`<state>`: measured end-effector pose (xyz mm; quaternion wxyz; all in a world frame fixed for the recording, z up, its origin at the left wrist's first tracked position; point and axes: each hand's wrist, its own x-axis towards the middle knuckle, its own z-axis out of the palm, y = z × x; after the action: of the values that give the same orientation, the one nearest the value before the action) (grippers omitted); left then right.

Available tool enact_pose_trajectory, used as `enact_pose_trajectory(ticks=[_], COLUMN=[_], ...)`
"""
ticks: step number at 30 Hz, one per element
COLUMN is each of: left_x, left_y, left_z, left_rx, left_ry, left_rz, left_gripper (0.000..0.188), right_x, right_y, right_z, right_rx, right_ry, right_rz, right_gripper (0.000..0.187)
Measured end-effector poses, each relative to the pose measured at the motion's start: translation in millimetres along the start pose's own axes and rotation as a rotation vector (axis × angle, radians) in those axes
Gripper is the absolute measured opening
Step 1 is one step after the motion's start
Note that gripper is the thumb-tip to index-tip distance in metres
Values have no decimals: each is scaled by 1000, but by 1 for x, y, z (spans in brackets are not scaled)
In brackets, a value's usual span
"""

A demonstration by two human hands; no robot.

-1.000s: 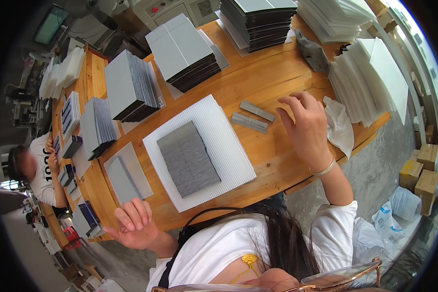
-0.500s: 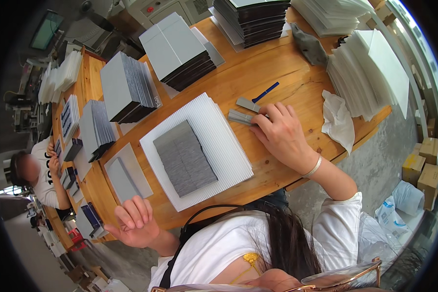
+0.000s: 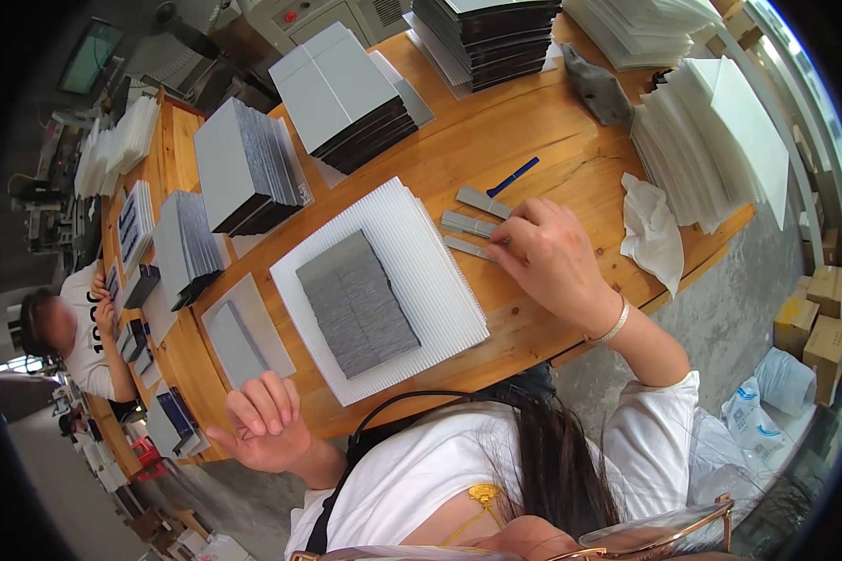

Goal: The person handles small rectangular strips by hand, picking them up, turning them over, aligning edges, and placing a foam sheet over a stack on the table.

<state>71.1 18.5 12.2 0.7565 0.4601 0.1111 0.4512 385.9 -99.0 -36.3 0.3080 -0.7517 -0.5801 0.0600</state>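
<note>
Beside the stack, my right hand (image 3: 554, 257) is closed in a pinch, its fingertips on the end of a thin grey strip (image 3: 468, 248). Two more grey strips, one in the middle (image 3: 466, 224) and one farther off (image 3: 483, 201), lie just beyond it on the wood. My left hand (image 3: 266, 425) hovers at the near table edge, fingers loosely bent and apart, holding nothing. Between the hands, a dark grey streaked rectangular block or stack (image 3: 357, 304) rests on a pile of white ribbed sheets (image 3: 444, 341).
On the wooden table (image 3: 524, 126) stand several grey-topped stacks (image 3: 323, 79). A blue pen-like tool (image 3: 513, 177), crumpled white cloth (image 3: 651, 229), grey cloth bundle (image 3: 597, 86) and white sheet piles (image 3: 697, 154) lie to the right. Another person (image 3: 89, 337) works at far left.
My right hand has shifted slightly right and toward me, and a third grey strip now shows apart from the other two. The left hand has barely moved.
</note>
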Motion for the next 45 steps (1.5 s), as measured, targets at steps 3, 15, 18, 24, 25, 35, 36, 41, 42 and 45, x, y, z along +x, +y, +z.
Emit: enact_pose_trajectory(ticks=[3,15,18,24,25,35,36,41,42,45], left_x=[0,-1,0,1,1,1,1,-6,-8,-12], left_y=[1,1,1,0,0,3,3,6,5,3], left_z=[0,-5,-6,-11,-12,-11,-10,-4,4,30], left_rx=[2,0,-1,3,8,8,14,65,159,347], left_ry=[-6,21,17,24,34,10,2,-9,-11,-58], left_rz=[-3,2,1,18,38,5,-2,15,24,-14], left_gripper=[47,47,48,50,53,48,48,42,35,18], right_x=[5,14,17,20,20,15,13,8,1,-14], right_y=[0,1,-1,-5,-6,-5,-3,-11,-7,-20], right_z=[0,6,4,7,7,3,1,-30,-30,-36], right_rx=[-54,-142,-136,-134,-133,-26,12,355,622,1083], right_ry=[68,-64,-109,-177,-181,-100,-62,-105,-119,-159], right_rz=[-8,26,73,144,149,84,81,309,377,428], right_gripper=[12,14,15,17,18,18,19,22,19,17])
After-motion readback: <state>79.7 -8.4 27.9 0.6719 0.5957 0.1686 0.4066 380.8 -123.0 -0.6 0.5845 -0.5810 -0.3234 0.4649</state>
